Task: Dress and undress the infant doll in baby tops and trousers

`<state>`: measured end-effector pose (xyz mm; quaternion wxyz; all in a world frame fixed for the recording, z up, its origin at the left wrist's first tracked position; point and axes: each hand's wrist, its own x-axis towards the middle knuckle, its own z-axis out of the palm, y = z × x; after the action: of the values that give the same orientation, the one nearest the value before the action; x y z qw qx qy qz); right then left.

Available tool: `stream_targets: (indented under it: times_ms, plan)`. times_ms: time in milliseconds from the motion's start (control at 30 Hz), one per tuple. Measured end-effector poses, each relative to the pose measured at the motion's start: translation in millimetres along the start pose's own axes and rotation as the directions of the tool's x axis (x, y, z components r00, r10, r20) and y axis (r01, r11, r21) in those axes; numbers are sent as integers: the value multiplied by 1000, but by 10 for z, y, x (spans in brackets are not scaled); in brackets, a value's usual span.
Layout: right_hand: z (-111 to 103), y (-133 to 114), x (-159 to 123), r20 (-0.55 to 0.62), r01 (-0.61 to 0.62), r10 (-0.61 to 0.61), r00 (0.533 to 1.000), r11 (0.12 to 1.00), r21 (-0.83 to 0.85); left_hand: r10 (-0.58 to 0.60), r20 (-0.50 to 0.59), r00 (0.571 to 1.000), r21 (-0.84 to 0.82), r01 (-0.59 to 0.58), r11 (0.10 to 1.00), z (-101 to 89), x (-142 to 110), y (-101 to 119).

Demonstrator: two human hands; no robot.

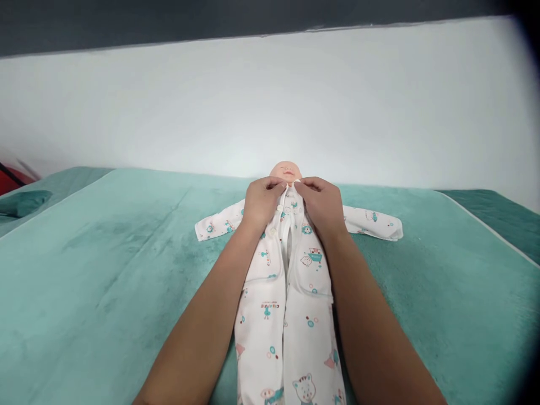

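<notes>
A baby doll (286,169) lies on its back with its head at the far end, dressed in a white printed baby jacket (313,253) and matching trousers (310,343). The sleeves stretch out to both sides. At the neck, my left hand (264,202) pinches the jacket's left front edge, and my right hand (323,203) pinches the opposite edge. Pale round buttons (273,231) show down the left edge. Below my hands the jacket front gapes, with the inner layer showing between the edges. My fingertips partly hide the collar.
The doll rests on a green plush cover (126,270) with pale seams. Behind it rises a white wall (270,107) with a dark band along the top. Something red (12,179) sits at the far left edge.
</notes>
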<state>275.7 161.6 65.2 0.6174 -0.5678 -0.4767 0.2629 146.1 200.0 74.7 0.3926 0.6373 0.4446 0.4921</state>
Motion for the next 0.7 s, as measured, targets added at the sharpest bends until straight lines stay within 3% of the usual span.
stream_targets:
  times_ms: [100,300,700]
  plan:
    - [10,2,-17,5,29,-29,1000,998,63,-11,8,1000,-39,11,999,-10,-5,-18]
    - [3,-20,-39,65,75,-72,995,997,-34,17,31,999,-76,-15,997,-20,-21,-28]
    - [8,47,-13,151,8,-1,989,999,-50,151,94,984,129,-163,978,-37,-62,-23]
